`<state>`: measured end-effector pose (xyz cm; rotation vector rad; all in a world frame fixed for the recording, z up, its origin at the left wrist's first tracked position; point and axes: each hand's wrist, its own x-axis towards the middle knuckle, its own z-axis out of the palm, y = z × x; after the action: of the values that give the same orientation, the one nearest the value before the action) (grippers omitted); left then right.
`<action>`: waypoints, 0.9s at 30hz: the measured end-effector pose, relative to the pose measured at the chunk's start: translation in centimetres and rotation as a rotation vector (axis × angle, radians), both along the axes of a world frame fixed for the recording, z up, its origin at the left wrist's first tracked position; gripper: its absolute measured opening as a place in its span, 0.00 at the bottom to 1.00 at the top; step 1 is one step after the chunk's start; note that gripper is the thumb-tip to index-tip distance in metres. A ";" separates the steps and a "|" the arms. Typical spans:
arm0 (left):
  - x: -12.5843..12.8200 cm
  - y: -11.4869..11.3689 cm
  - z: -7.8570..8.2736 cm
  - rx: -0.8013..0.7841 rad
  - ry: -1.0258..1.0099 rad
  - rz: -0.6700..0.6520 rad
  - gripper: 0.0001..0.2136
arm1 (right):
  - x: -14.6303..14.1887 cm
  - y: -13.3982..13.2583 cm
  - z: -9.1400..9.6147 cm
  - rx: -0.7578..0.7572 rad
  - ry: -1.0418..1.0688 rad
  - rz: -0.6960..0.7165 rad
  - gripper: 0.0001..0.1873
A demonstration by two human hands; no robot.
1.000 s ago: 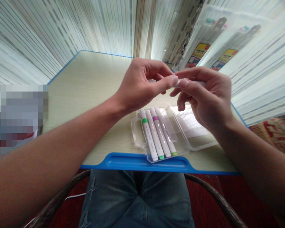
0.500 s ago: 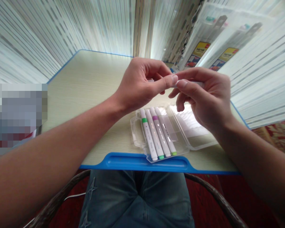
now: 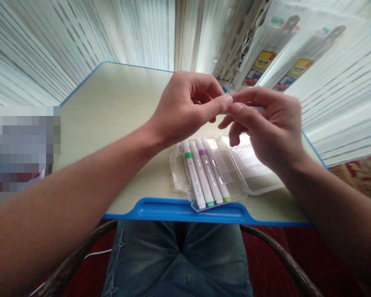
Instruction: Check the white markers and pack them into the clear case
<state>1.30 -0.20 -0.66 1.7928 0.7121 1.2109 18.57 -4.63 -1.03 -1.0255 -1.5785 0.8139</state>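
Note:
Above the desk, my left hand (image 3: 190, 101) and my right hand (image 3: 270, 123) meet at their fingertips. Between them lies a white marker (image 3: 259, 109), mostly covered by the fingers. My left thumb and fingers pinch one end of it, and my right thumb and forefinger grip the other. The remaining right fingers curl loosely below. Under the hands, a clear plastic case (image 3: 181, 181) rests opened on the desk, its lid (image 3: 250, 165) folded out to the right. Several white markers (image 3: 205, 173) lie side by side in it, some with green or purple bands.
The pale desk (image 3: 120, 107) has a blue edge and a blue front tray (image 3: 160, 210). Clear packaging (image 3: 278, 53) with yellow labels stands at the back right. String curtains (image 3: 126, 37) hang behind the desk. A blurred-out patch covers the left edge.
Both hands hold almost the same pose. A whitish bit that showed inside my left hand is no longer visible. The view has shifted very slightly.

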 end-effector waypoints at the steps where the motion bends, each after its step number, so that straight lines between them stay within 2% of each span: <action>1: 0.0 0.0 0.0 0.006 0.000 -0.002 0.06 | 0.0 0.0 0.0 -0.004 0.000 0.002 0.09; 12: 0.0 0.0 -0.1 -0.024 0.005 -0.022 0.07 | 0.0 0.0 -0.2 -0.009 -0.028 0.004 0.08; 27: 0.1 0.0 -0.1 -0.057 0.003 -0.050 0.07 | 0.0 -0.2 0.2 -0.036 -0.078 0.020 0.14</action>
<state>1.37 -0.20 -0.76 1.7562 0.6928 1.1444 18.54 -4.84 -0.87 -1.0799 -1.6476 0.8270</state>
